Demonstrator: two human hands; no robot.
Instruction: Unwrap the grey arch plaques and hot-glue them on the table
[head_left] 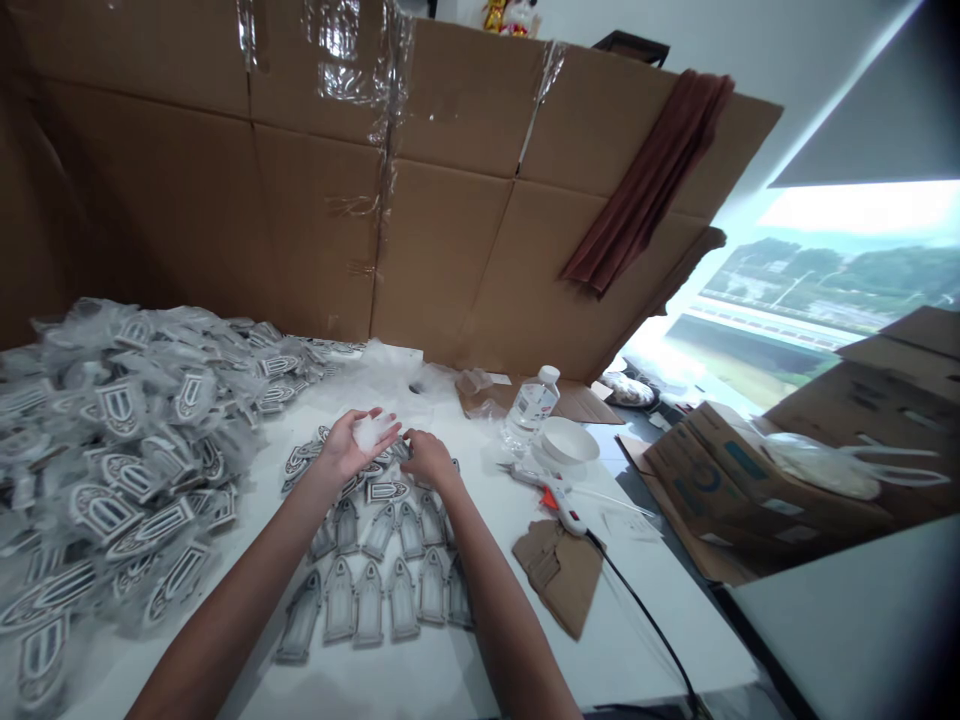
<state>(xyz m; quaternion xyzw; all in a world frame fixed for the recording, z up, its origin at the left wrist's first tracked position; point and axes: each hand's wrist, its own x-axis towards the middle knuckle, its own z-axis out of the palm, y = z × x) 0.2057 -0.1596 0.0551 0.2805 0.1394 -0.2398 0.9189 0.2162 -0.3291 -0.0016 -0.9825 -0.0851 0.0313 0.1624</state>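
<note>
My left hand (358, 447) is turned palm up and holds a small heap of whitish, translucent pieces (369, 432); they are too small to name. Close beside it, my right hand (429, 460) points down with its fingers curled together among grey arched window-shaped pieces. What its fingertips hold, if anything, is hidden. One arched piece with dark panes (388, 491) lies just below the hands. Between my forearms, several clear-backed arched frames (368, 603) lie in rows on the white table (420, 680).
A large pile of bagged arched pieces (142, 470) covers the left side. To the right are a plastic bottle (531, 408), a white bowl (570, 441), a corded glue gun (551, 492) and torn cardboard (562, 570). A cardboard wall (450, 250) stands behind.
</note>
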